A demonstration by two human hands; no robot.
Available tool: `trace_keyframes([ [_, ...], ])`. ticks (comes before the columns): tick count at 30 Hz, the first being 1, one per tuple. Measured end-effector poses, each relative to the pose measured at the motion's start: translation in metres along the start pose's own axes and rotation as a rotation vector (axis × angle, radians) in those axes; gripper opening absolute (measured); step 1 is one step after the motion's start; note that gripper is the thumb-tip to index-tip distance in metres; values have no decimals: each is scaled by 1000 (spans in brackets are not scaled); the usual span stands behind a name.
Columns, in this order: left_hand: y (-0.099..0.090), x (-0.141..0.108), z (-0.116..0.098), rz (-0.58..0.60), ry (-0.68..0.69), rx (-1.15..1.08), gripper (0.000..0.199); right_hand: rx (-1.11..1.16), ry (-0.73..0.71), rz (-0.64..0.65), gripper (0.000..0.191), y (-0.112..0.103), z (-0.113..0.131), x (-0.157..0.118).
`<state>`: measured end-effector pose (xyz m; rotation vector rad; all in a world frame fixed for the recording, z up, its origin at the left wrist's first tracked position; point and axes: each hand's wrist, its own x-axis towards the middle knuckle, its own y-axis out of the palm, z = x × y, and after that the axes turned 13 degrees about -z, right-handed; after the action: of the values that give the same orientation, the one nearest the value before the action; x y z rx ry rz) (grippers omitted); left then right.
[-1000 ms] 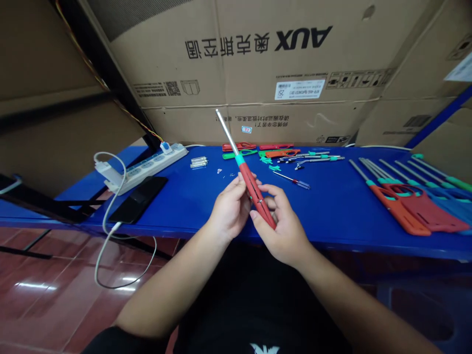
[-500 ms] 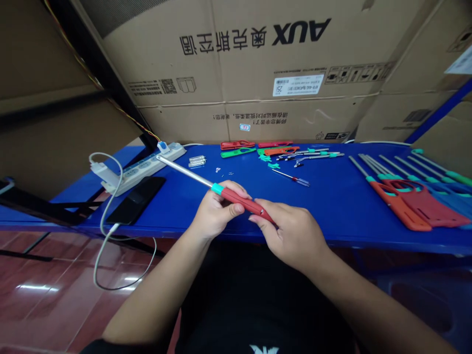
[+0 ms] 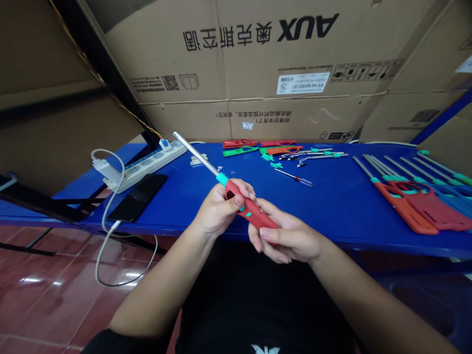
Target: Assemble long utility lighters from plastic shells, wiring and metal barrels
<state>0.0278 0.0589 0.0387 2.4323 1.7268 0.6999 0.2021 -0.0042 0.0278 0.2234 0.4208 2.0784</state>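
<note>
Holding a red long-nose lighter (image 3: 250, 209) up over the blue table (image 3: 332, 216), metal tip (image 3: 195, 153) angled away, with the left hand (image 3: 219, 209) clamped round its front and the right hand (image 3: 285, 236) cupping the rear, pretty relaxed grip.

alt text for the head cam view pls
A red long-nozzle lighter is held above a blue table, the left hand at its front, the right hand at its rear. Lighter parts lie beyond, a power strip and phone to the left.
</note>
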Motion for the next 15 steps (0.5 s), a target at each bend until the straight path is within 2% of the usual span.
trace_keyframes([
  [2,1,1,0,39,-44,-22,42,131,33,92,66,0,-4,0],
  [3,1,1,1,59,-62,-30,44,164,32,93,67,1,-6,0],
  [6,1,0,5,73,-117,-55,43,209,22,-37,58,10,-7,3],
  [9,0,-1,7,17,-241,-99,34,170,12,-204,50,18,-6,7],
  [12,0,-3,6,-60,-298,-135,34,80,-11,-303,61,21,-7,10],
  [15,1,-6,0,-100,-293,-120,30,-2,-23,-336,69,23,-9,11],
])
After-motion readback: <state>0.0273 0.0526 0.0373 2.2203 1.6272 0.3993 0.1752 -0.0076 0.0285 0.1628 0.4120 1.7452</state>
